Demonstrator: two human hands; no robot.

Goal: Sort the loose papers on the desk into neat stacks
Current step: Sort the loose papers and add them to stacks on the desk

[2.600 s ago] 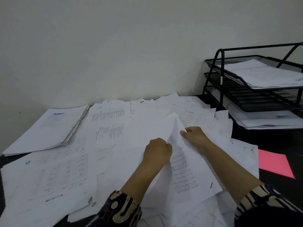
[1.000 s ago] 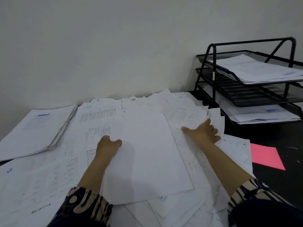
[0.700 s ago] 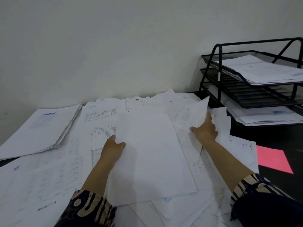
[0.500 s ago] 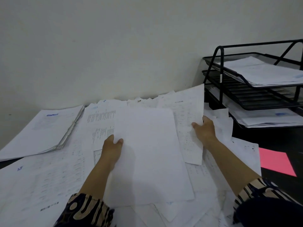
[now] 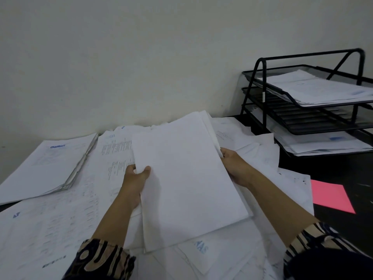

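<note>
A small bundle of white sheets [image 5: 185, 178], blank side up, is lifted off the desk in the middle of the view. My left hand [image 5: 135, 178] pinches its left edge, thumb on top. My right hand [image 5: 235, 168] grips its right edge, fingers hidden under the sheets. Loose printed papers [image 5: 60, 223] lie scattered and overlapping across the desk beneath and around the bundle. A squared stack of papers [image 5: 46, 164] with a blue heading lies at the far left.
A black three-tier wire tray [image 5: 302, 110] stands at the back right, with papers in its top and bottom tiers. A pink sheet [image 5: 331, 195] lies on the dark desk surface [image 5: 343, 170] at the right. A pale wall runs behind the desk.
My right hand picked up a printed sheet from the right and brought it onto the blank sheet; both hands now hold the gathered sheets together, raised off the desk.
</note>
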